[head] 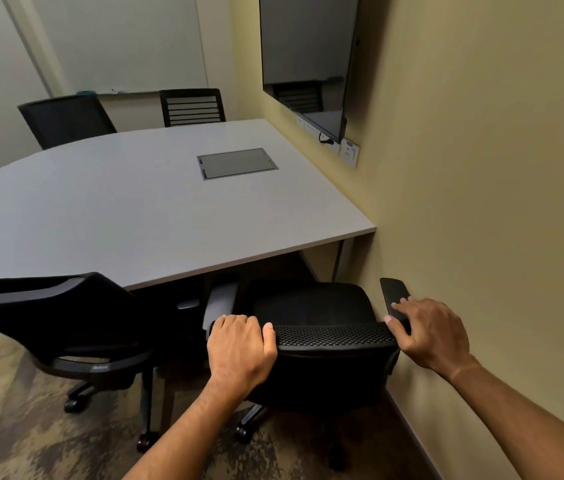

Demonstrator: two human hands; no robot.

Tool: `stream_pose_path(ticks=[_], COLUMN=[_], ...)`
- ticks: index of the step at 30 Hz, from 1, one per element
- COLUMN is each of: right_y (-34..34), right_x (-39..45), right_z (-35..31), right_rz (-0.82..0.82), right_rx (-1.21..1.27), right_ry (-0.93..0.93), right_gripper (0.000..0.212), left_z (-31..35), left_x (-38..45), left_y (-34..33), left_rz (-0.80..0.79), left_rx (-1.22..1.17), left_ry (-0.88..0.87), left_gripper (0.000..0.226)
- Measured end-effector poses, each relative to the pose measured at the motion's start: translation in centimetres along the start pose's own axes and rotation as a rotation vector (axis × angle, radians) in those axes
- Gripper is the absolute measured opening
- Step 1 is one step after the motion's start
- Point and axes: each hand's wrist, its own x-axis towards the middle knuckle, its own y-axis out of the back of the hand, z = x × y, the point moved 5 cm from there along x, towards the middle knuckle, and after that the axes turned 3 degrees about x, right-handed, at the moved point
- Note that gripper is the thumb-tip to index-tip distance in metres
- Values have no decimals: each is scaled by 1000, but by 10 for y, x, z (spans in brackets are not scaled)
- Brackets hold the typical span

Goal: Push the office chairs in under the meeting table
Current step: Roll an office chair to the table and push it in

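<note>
Beside table (156,216), both hands grip chair backrest (332,336).

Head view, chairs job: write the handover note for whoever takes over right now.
Left hand and right hand both grip the top of the near chair's backrest.
That chair sits by the wall, seat partly under the table.
The chair to its left stands outside the table edge.
Two far chairs sit against the far edge.
Left: push both near chairs in.
</note>
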Motion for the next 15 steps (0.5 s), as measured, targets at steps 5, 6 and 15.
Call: stream_pose_path(ticks=[5, 6, 15], right_y=[-2, -1, 3], right_x=[5, 4, 11], right_z=[-8, -9, 3], right_rz=[-7, -1, -7], right_rx=[37, 39, 41], right_ry=[43, 57, 77], right_gripper=[49, 49, 46], left_z=[8, 9, 20], left_x=[-7, -9, -10], left_y=[1, 1, -5], left_rz=[27, 37, 79], left_rx=[-13, -12, 2], left_ry=[19, 23, 26], left_gripper=[44, 44, 44])
